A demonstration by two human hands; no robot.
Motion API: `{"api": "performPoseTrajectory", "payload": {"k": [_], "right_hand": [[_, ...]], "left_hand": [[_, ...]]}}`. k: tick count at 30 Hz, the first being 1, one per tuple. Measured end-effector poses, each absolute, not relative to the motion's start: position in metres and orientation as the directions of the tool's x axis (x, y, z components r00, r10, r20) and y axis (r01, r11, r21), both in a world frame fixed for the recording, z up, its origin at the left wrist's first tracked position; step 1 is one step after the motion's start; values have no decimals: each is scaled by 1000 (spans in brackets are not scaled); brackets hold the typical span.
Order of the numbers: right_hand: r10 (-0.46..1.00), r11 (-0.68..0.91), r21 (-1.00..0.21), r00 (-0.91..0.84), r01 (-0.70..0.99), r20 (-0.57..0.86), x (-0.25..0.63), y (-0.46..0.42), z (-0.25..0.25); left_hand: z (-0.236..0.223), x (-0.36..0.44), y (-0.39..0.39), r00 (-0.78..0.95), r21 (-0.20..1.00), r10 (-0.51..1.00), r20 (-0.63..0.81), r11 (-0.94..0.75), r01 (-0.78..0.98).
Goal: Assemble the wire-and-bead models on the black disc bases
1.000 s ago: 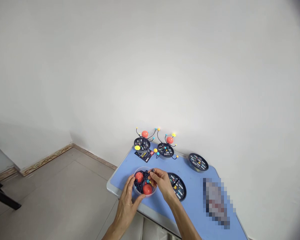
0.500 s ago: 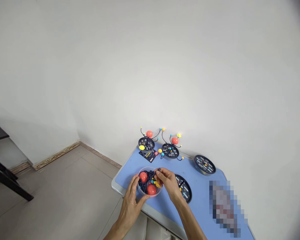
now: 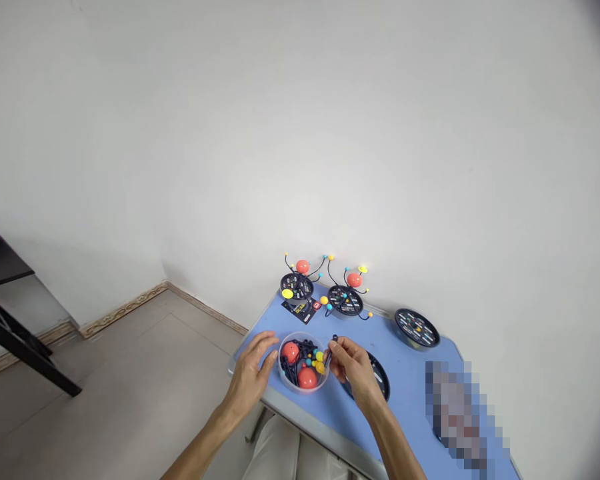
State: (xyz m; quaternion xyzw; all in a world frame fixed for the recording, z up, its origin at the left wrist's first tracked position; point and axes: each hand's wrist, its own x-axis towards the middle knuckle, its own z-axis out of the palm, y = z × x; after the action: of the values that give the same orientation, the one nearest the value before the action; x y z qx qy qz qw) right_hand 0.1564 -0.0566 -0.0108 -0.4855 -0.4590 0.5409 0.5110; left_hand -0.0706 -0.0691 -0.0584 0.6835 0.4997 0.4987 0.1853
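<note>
Black rod pinched in right hand, the left hand curves loosely.

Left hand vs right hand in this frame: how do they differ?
Grip: the left hand is open and holds nothing; the right hand pinches a small dark part.
Place: the left hand is left of the clear bowl; the right hand is right of it, partly hiding a black disc.
Shared: both are bare.

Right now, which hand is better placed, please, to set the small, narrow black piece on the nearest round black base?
Probably the right hand: it pinches the piece near the base; the left hand is across the clear plastic tub.
</note>
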Motion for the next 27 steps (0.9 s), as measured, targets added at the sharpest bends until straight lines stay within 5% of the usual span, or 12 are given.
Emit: {"api": "performPoseTrajectory", "payload": {"k": [5,12,27], "right_hand": [[996,-85,-987,6,-139,-87,161,-65,-9],[993,-113,-972,8,-204,-117,166,-81,-13],[988,-146,-919,-14,-365,-151,179,-100,-11]], "left_hand": [[-31,-68,-58,404,457,754,518,-643,615],[-18,-47,-38,758,-15,612,223,-776,631],[-5,-37,-18,850,-17,468,243,-874,486]]}}
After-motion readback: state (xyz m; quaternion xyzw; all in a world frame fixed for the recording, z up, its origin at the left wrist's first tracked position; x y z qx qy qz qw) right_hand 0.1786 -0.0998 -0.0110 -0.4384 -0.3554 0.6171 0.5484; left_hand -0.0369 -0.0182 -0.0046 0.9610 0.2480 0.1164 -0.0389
